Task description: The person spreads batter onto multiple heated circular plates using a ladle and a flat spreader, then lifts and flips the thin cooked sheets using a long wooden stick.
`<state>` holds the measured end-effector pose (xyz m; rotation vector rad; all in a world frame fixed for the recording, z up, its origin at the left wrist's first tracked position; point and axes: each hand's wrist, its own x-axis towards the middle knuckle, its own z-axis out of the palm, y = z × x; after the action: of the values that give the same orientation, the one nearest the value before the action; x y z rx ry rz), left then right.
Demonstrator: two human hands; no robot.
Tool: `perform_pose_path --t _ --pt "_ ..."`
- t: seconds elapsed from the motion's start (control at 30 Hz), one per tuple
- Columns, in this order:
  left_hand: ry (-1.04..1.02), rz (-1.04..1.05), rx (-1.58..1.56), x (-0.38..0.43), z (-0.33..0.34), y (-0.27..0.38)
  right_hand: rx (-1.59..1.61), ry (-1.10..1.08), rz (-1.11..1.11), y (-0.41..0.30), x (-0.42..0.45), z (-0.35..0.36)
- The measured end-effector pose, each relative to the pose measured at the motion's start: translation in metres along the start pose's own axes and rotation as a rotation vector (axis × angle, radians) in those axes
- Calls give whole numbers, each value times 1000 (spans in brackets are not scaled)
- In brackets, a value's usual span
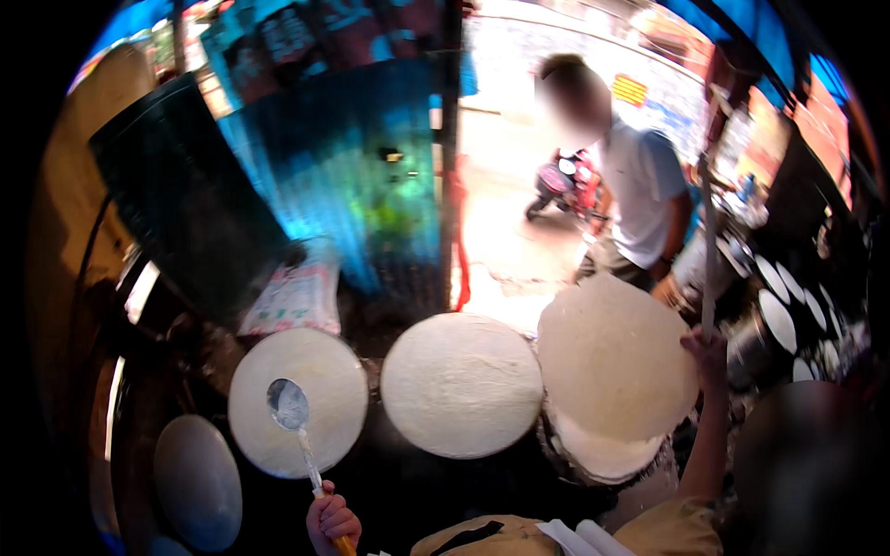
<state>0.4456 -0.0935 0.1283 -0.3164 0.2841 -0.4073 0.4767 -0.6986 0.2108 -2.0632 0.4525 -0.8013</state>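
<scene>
My left hand (334, 518) grips the wooden handle of a round metal ladle (288, 404), whose bowl holds whitish residue. The ladle is over a round, pale, flat surface (330, 434), smooth like spread batter; whether it touches is unclear. A second pale round surface (462, 386) lies in the middle, slightly wrinkled. At the right, a large thin pale sheet (619, 358) overlaps another whitish round surface (612, 459). My right hand (704, 347) is by the sheet's right edge, fingers closed around the lower end of a long pole (708, 257).
A domed metal lid (198, 483) leans at the lower left. Behind stand a white printed sack (295, 295) and corrugated metal sheeting (348, 174). A person in a white shirt (636, 194) stands beyond the sheet, a motorbike (567, 184) behind. Metal vessels (747, 344) sit at right.
</scene>
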Motion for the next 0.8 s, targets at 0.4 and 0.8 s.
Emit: perform_pose_path --t 0.4,0.8 --pt "50 -198 90 99 4 -58 -826 -99 -374 98 -132 82" --pt "45 -49 129 91 2 -36 -149 -104 60 121 -200 200"
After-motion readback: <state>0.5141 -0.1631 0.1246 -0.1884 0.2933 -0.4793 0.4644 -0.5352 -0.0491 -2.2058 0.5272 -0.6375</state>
